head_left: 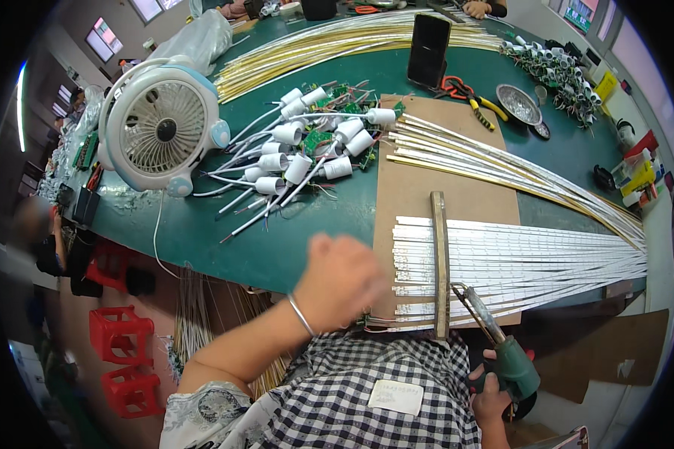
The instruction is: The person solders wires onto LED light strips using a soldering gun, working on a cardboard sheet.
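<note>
Green worktable (277, 247) carries a brown board (412, 202) with white LED strips (517, 262) under a wooden bar (439, 262). Right hand (490, 396) grips a green soldering iron (502, 352); left hand (341, 280), blurred, hovers beside the strips, fingers unclear.

A green table (202, 224) is carrying a brown board (412, 187) and white strips (532, 262), with yellow strips (337, 41) lying beyond. A white-and-blue fan (161, 123) is standing near white caps (299, 150), and the right hand (490, 396) is gripping a green soldering iron (513, 367). The person is wearing a black-and-white checked shirt (367, 404), beside 2 red crates (123, 359).
</note>
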`<state>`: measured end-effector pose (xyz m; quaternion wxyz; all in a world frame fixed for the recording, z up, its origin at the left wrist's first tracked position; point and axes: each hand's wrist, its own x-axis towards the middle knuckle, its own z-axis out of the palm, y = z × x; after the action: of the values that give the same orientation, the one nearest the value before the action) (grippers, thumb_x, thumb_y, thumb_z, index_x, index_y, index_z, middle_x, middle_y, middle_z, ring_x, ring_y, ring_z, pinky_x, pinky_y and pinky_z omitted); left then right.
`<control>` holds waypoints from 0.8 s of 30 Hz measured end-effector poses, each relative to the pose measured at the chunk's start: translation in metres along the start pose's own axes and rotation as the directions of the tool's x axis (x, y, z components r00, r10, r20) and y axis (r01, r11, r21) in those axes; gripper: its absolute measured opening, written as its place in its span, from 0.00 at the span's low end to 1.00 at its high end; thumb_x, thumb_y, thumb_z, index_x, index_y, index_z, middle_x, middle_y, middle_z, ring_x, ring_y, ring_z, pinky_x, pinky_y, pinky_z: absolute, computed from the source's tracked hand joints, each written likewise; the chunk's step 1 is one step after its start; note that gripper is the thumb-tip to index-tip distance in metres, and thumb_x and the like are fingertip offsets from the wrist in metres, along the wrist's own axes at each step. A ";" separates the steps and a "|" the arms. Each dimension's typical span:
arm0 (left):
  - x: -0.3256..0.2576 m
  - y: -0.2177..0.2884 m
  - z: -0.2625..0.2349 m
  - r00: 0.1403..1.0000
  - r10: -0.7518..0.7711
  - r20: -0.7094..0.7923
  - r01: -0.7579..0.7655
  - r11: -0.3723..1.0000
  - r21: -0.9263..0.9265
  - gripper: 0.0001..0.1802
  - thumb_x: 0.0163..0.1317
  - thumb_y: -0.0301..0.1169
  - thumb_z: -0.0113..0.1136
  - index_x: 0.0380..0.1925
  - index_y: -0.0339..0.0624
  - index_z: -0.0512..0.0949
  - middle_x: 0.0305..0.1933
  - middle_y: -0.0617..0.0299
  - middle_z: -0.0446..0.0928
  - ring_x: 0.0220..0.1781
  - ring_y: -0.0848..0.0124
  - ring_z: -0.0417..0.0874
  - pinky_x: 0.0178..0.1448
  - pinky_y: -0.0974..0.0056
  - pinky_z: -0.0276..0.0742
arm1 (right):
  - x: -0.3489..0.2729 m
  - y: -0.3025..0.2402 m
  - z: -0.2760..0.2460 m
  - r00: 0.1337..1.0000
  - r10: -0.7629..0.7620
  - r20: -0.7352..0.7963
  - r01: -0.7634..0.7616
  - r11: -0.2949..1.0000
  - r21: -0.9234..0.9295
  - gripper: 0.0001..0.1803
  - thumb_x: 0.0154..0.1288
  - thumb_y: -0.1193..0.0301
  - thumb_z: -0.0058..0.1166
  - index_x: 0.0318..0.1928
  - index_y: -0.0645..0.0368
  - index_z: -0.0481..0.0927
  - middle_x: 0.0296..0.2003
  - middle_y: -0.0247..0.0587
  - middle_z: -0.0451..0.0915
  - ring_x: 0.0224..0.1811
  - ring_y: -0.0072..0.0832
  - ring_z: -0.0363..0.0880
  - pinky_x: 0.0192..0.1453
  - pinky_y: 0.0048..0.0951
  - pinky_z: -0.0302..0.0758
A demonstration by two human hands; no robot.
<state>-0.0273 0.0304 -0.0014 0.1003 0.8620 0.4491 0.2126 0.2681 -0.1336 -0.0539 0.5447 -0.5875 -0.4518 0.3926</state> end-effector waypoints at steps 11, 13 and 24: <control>0.069 -0.129 -0.057 0.848 -0.258 -0.464 0.401 0.884 0.242 0.08 0.51 0.39 0.64 0.27 0.50 0.82 0.30 0.65 0.78 0.39 0.62 0.76 0.44 0.54 0.63 | -0.002 0.000 0.002 0.996 0.072 -0.049 -0.069 0.995 0.067 0.24 0.61 0.68 0.51 0.57 0.65 0.66 0.48 0.46 0.76 0.28 0.24 0.75 0.34 0.25 0.74; 0.067 -0.125 -0.056 0.791 -0.537 -0.292 0.599 0.777 0.195 0.11 0.49 0.43 0.66 0.26 0.50 0.82 0.30 0.64 0.78 0.39 0.62 0.76 0.44 0.53 0.62 | 0.000 0.003 0.006 0.996 -0.011 -0.088 0.013 1.000 0.024 0.23 0.65 0.63 0.49 0.54 0.67 0.67 0.45 0.47 0.76 0.24 0.25 0.74 0.27 0.26 0.71; 0.048 -0.127 -0.031 0.865 -0.319 -0.386 0.421 0.881 0.215 0.10 0.46 0.37 0.67 0.28 0.49 0.79 0.34 0.63 0.78 0.43 0.61 0.75 0.49 0.55 0.59 | -0.002 -0.002 0.008 0.999 0.019 -0.047 -0.018 1.000 0.014 0.23 0.64 0.63 0.50 0.53 0.67 0.68 0.44 0.47 0.77 0.25 0.24 0.74 0.30 0.25 0.72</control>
<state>-0.1100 0.1418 -0.0066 -0.0678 0.7138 0.6444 0.2658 0.2593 -0.1332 -0.0528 0.5554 -0.5971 -0.4307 0.3867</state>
